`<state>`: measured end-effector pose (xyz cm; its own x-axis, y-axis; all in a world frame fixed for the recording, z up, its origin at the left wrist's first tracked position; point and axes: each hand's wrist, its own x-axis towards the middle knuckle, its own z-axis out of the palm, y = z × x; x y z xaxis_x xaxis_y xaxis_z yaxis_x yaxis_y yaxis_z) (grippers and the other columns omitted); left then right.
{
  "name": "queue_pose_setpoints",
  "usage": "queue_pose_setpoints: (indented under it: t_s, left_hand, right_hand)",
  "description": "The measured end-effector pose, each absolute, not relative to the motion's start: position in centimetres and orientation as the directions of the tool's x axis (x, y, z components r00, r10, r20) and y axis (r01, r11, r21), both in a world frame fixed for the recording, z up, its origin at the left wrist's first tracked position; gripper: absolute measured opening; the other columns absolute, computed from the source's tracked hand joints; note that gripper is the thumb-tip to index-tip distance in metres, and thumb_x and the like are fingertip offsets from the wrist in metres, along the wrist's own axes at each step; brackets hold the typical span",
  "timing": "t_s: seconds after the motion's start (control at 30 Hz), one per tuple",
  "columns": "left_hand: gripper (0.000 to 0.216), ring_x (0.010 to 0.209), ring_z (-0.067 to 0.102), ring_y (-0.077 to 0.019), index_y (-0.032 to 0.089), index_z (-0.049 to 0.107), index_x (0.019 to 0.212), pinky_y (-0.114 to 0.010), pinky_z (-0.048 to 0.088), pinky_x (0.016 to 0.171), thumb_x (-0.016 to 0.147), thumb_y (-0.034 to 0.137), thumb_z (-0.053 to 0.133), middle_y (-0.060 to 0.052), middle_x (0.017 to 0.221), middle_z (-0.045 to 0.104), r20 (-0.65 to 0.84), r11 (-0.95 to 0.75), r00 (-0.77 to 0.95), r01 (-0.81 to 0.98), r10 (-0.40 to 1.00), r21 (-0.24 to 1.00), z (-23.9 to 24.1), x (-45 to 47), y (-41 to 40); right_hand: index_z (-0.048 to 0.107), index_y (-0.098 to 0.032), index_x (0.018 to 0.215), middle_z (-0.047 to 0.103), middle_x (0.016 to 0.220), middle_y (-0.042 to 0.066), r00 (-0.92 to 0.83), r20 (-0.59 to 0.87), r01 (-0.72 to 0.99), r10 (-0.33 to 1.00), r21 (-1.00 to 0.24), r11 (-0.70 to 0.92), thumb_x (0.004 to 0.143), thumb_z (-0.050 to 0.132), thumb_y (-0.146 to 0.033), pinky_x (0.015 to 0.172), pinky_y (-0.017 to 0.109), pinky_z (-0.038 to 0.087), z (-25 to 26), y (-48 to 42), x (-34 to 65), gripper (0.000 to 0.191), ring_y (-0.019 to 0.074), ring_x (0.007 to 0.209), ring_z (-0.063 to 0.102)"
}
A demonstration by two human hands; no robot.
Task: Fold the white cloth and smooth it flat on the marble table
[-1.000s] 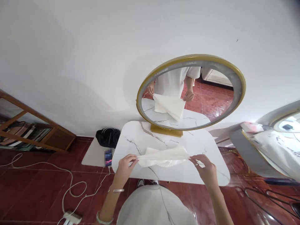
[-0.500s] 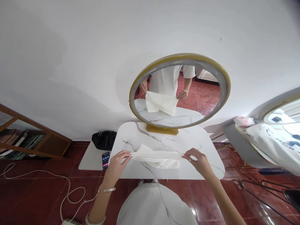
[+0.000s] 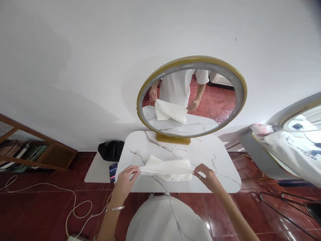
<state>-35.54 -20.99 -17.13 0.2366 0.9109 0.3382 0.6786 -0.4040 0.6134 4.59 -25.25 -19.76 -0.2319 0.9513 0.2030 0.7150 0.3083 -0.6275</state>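
While the left hand (image 3: 125, 175) pinches one end of a white cloth (image 3: 167, 167), the right hand (image 3: 207, 175) pinches the other, cloth stretched just above the marble counter (image 3: 218, 157), before a round mirror (image 3: 192, 97).

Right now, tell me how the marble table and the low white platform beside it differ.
The marble table is grey-veined; the low white platform looks plain. The table stands higher, while the platform sits near the red floor. The table bears a gold-framed mirror and a white cloth; the platform bears a black bag and a phone. Both have white tops.
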Motion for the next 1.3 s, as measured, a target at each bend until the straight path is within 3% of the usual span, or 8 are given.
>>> queue_pose_setpoints:
  t_s: [0.23,0.6,1.03,1.3]
  left_hand:
    - [0.022,0.08,0.071,-0.0169,0.022,0.068,0.08,-0.026,0.058,0.073,0.091,0.032,0.052,-0.003,0.091,0.073,0.332,-0.413,0.26,0.698,0.907,0.584,-17.5,-35.6,-20.9]
    - [0.026,0.083,0.071,-0.0184,0.023,0.068,0.082,-0.027,0.057,0.073,0.092,0.036,0.048,-0.003,0.093,0.073,0.299,-0.415,0.291,0.708,0.909,0.572,-16.6,-35.3,-20.2]
    - [0.023,0.082,0.071,-0.0173,0.022,0.067,0.083,-0.027,0.057,0.074,0.092,0.033,0.049,-0.003,0.091,0.074,0.363,-0.46,0.294,0.685,0.884,0.565,-16.0,-35.6,-20.2]
    - [0.023,0.071,0.068,-0.0149,0.022,0.064,0.08,-0.024,0.055,0.066,0.091,0.036,0.049,-0.001,0.082,0.072,0.264,-0.379,0.272,0.69,0.925,0.616,-14.9,-35.9,-21.0]
  right_hand:
    - [0.067,-0.024,0.098,0.063,0.085,0.006,-0.205,0.269,0.704,0.941,-0.627,0.333,0.095,0.043,-0.022,0.067,0.032,0.052,-20.0,-26.3,3.4,0.024,0.0182,0.08,0.061]
    - [0.066,-0.023,0.083,0.064,0.077,0.003,-0.118,0.381,0.743,0.917,-0.579,0.336,0.09,0.058,-0.027,0.064,0.029,0.053,-19.7,-26.5,4.0,0.011,0.0172,0.073,0.063]
    - [0.067,-0.023,0.087,0.067,0.08,0.005,-0.157,0.336,0.709,0.929,-0.616,0.343,0.094,0.051,-0.025,0.066,0.032,0.053,-17.2,-26.4,4.4,0.018,0.0187,0.079,0.062]
    - [0.067,-0.024,0.085,0.067,0.082,0.005,-0.118,0.268,0.707,0.956,-0.653,0.27,0.093,0.052,-0.028,0.067,0.031,0.054,-15.2,-27.2,4.5,0.018,0.0188,0.079,0.064]
